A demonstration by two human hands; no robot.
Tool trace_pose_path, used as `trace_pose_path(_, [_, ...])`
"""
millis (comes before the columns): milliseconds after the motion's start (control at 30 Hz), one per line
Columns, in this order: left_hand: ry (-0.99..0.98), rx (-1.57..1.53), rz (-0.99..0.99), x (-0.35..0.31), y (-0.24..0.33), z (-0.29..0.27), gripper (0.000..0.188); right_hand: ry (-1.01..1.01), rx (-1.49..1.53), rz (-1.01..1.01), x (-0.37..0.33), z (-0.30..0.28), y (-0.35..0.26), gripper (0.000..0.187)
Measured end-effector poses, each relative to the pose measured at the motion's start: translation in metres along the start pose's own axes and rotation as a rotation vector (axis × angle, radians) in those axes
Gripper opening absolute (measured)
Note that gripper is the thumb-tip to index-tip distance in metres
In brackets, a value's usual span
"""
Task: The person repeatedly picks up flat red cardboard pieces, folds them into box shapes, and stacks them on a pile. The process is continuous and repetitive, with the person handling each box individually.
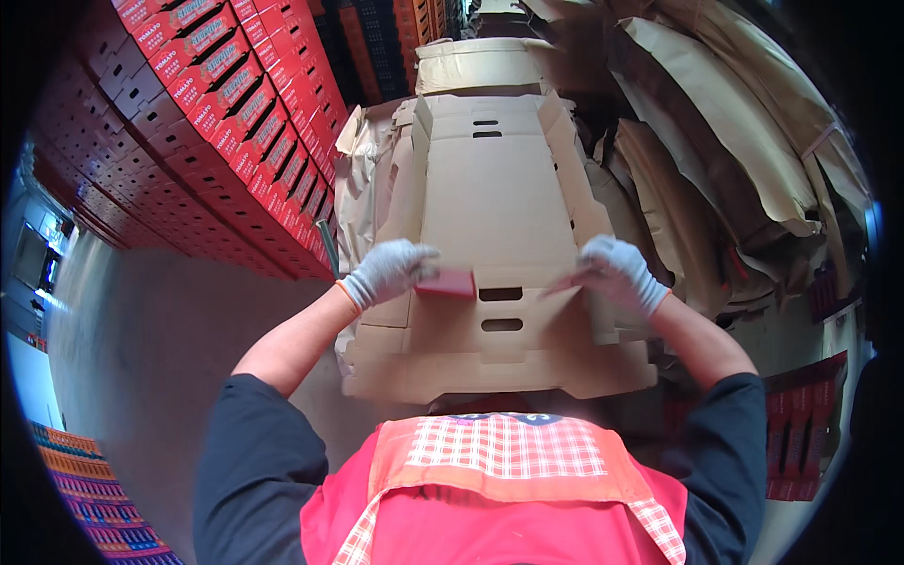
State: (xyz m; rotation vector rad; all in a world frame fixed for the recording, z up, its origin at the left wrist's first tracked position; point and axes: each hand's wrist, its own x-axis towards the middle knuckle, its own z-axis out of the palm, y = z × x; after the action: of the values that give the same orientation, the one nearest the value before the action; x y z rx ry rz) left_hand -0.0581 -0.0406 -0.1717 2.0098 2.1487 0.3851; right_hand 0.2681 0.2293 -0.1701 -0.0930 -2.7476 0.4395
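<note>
A partly folded brown cardboard box [499,198] lies in front of me, its long side walls raised and its near end panel still flat. My left hand [391,271], in a pale work glove, is closed at the near left corner on a flap [447,282] whose red outer face shows. At the near right corner my right hand [617,271], gloved too, has its fingers closed on a matching flap [563,284], which is smeared by motion. Between the two flaps, slotted hand holes [501,325] show in the near panel. My fingertips are partly hidden.
Tall stacks of red printed boxes [235,104] rise at the left. Bundles wrapped in brown paper [725,132] lean along the right, and another wrapped bundle [485,66] lies beyond the box. Colourful stacked cartons [94,490] stand at the lower left.
</note>
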Motion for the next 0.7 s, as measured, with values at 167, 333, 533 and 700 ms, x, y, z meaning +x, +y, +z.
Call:
trace_pose_path(167, [0.48, -0.053, 0.107, -0.026, 0.026, -0.02, 0.023, 0.287, 0.07, -0.177, 0.019, -0.05, -0.066, 0.024])
trace_pose_path(333, [-0.785, -0.435, 0.014, -0.081, 0.09, -0.017, 0.054, -1.128, 0.33, 0.067, -0.005, -0.058, -0.145, 0.076])
trace_pose_path(533, [-0.878, -0.391, -0.083, -0.074, 0.07, -0.032, 0.04, -1.271, 0.424, 0.349, -0.006, -0.036, -0.105, 0.04])
trace_pose_path(700, [0.356, 0.366, -0.279, -0.042, 0.017, 0.017, 0.047, -0.015, 0.06, 0.152, -0.003, 0.017, -0.032, 0.062])
